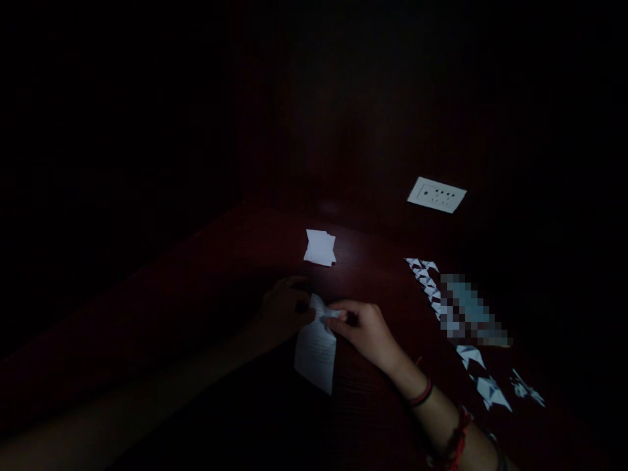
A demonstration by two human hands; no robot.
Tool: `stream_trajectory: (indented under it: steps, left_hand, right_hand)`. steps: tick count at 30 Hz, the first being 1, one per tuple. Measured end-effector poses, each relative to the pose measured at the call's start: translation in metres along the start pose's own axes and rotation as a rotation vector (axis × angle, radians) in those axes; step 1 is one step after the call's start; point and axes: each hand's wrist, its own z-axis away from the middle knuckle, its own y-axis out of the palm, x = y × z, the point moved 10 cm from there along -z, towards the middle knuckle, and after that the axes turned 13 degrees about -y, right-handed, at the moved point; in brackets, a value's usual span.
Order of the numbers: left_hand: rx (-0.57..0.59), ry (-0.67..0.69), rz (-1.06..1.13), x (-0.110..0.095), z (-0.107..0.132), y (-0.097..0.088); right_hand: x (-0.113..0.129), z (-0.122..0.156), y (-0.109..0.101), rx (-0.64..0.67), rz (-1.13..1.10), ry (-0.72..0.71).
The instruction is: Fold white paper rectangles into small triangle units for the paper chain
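Note:
A sheet of paper (316, 353) with lines of writing or print is held above the dark red table, its upper end creased. My right hand (366, 327) pinches the paper's upper right corner between thumb and fingers, and that corner bends over. Deep in shadow, my left hand (289, 304) grips the upper left edge with its thumb on the paper; its other fingers are hard to make out. Just beyond both hands lies a small stack of white paper sheets (320, 248).
Folded white paper pieces (426, 281) run in a line along the right side, with more folded pieces (483, 379) nearer. Small white scraps (526, 389) lie beside them. A blurred-out patch (471, 311) covers something there. A white socket plate (436, 195) is on the back wall.

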Motion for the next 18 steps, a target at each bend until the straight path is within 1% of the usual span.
stream_trajectory:
  steps: [2, 4, 6, 8, 10, 12, 14, 16, 18]
  left_hand:
    - [0.030, 0.007, 0.024, 0.001, -0.001, 0.000]
    - [0.052, 0.020, 0.055, 0.000, -0.002, 0.000]
    - [0.053, 0.053, 0.087, -0.003, -0.002, -0.003]
    - [0.035, 0.104, 0.117, -0.010, 0.000, -0.009]
    - [0.046, 0.146, 0.150, -0.017, 0.003, -0.012]
    - [0.085, 0.146, 0.187, -0.021, 0.006, -0.011]
    - [0.125, 0.121, 0.241, -0.022, 0.008, -0.010]
    - [0.135, 0.096, 0.297, -0.021, 0.008, -0.011]
    - [0.135, 0.083, 0.346, -0.019, 0.008, -0.012]
  right_hand:
    - [-0.007, 0.002, 0.004, 0.002, -0.070, 0.061]
    - [-0.016, 0.003, 0.008, -0.018, -0.201, 0.128]
    - [-0.022, 0.004, 0.008, -0.072, -0.335, 0.170]
    - [-0.025, 0.004, 0.003, -0.156, -0.399, 0.180]
    - [-0.023, 0.004, -0.006, -0.231, -0.378, 0.158]
    - [-0.014, 0.004, -0.016, -0.278, -0.309, 0.108]
    - [-0.001, 0.004, -0.022, -0.287, -0.229, 0.031]
    - [0.014, 0.003, -0.026, -0.275, -0.166, -0.053]
    - [0.024, 0.003, -0.028, -0.271, -0.106, -0.103]
